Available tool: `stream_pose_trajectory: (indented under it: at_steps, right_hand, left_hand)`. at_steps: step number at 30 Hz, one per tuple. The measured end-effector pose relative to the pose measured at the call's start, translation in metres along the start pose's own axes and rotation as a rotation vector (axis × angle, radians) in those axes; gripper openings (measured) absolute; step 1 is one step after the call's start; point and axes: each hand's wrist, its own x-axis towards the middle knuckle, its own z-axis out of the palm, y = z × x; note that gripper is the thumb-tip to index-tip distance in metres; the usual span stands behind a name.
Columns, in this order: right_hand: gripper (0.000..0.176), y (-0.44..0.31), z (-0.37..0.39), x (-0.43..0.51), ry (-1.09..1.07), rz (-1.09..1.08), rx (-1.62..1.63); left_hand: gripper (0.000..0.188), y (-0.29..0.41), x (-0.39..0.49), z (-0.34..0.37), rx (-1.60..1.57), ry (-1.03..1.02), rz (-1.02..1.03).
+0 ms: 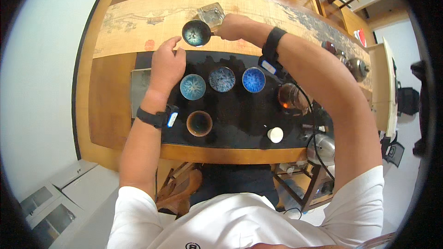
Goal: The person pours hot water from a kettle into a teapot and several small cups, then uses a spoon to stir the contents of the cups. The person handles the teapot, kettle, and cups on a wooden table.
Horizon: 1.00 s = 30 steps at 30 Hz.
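Observation:
My right hand (231, 27) grips the short dark handle of a round dark-rimmed cup or strainer (196, 34) with a pale green starburst inside. It is over the far part of the table, close to a square clear glass dish (211, 14). Just left of it, my left hand (169, 63) holds nothing, its fingers apart. Nearer me, a teal glazed cup (192, 87), a speckled blue-grey cup (222, 79) and a bright blue cup (253, 80) stand in a row on a black tray (235, 117). A brown-rimmed cup (199, 123) with dark contents stands below the teal one.
A small white cup (275, 135) stands at the tray's near right, below a glass pitcher (289, 96) of amber liquid. A metal vessel (322, 149) is at the right edge. A dark teapot (358, 69) sits farther right. A black cable (314, 135) hangs beside my right arm.

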Motion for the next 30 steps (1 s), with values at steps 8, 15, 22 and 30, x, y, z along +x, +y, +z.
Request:
stream_pose_trajectory:
  at_steps: [8,15,22,30]
  right_hand:
    - [0.036,-0.018,-0.058,0.08,-0.125,-0.058,-0.068]
    - [0.034,-0.056,-0.107,0.193,-0.239,0.072,0.0]
    - [0.041,-0.095,-0.11,0.286,-0.188,0.175,0.01]
    - [0.041,-0.125,-0.119,0.336,-0.193,0.216,-0.067]
  left_hand:
    - [0.04,0.008,0.049,-0.032,-0.066,-0.02,-0.17]
    - [0.039,-0.025,0.125,-0.061,-0.096,0.075,-0.177]
    - [0.046,-0.103,0.177,-0.071,-0.325,0.089,-0.38]
    - [0.049,-0.159,0.195,-0.07,-0.446,0.103,-0.432]
